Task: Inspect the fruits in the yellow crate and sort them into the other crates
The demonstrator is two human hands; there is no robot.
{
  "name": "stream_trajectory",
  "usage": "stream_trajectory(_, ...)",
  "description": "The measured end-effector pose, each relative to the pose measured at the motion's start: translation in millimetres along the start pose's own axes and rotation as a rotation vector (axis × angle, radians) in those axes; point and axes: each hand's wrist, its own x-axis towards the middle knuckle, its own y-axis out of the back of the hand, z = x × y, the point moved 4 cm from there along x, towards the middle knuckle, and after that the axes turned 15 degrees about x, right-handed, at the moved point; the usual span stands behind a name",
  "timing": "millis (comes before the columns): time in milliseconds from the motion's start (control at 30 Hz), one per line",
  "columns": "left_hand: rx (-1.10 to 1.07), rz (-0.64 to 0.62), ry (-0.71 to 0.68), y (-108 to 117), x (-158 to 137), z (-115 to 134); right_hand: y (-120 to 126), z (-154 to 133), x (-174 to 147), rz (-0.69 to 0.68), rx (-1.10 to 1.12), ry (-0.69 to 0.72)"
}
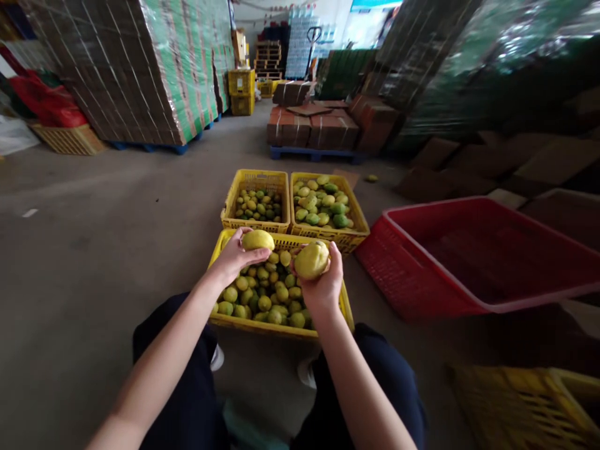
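Fruit in hand: two, one per hand, both held above the front crate (262, 327). The left hand (230, 257) grips the left fruit (257, 240), yellow, its fingers behind and the thumb along the near side. The right hand (323, 289) grips the right fruit (312, 260), yellow and larger, fingers at its left and thumb at its right.

Yellow crates on the floor, near group: three. The rear left crate (253, 225) contains small yellow-green fruit; the front crate contains a deep layer of similar fruit; the rear right crate (351, 238) contains larger fruit. The pieces overlap too heavily for an exact count. Loose fruit on the floor: one (371, 179), beyond the rear right crate.

Surroundings, left to right: one slatted basket (70, 139) beneath a red bag (49, 100); one wrapped stack (122, 75) on blue pallets; two stacked yellow crates (241, 94); strapped cartons (312, 128) on a blue pallet; one red crate (422, 262) just beside the yellow group; one yellow crate (525, 406) at lower right, cut off by the edge of view.

Obstructions: both hands cover part of the front crate's fruit and far rim. The red crate occupies the floor immediately right.
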Motion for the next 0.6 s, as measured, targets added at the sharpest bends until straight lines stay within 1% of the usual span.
stream_trajectory(67,-0.067,0.015,-0.051,-6.4,3.6,4.7,-6.8,-0.2,1.8,0.004,0.0,0.009)
stream_trajectory(133,-0.134,0.005,-0.098,-15.8,5.8,10.9,-13.5,-1.5,2.3,0.025,0.005,0.018)
stream_trajectory(233,-0.216,-0.043,-0.1,-32.3,6.0,15.4,-21.5,-6.2,1.8,0.053,0.015,0.055)
stream_trajectory(367,-0.297,-0.105,-0.166,-51.6,2.3,18.9,-27.3,-10.9,2.5,0.056,0.008,0.173)
stream_trajectory(467,-0.375,-0.132,-0.21,-62.7,0.1,20.9,-27.5,-4.6,2.4,0.082,0.002,0.241)
stream_trajectory(533,-0.435,-0.115,-0.178,-67.5,0.7,20.3,-26.8,3.8,1.9,0.098,-0.004,0.232)
stream_trajectory(600,-0.491,-0.043,-0.079,-68.5,2.8,17.1,-26.0,11.0,1.5,0.106,-0.013,0.209)
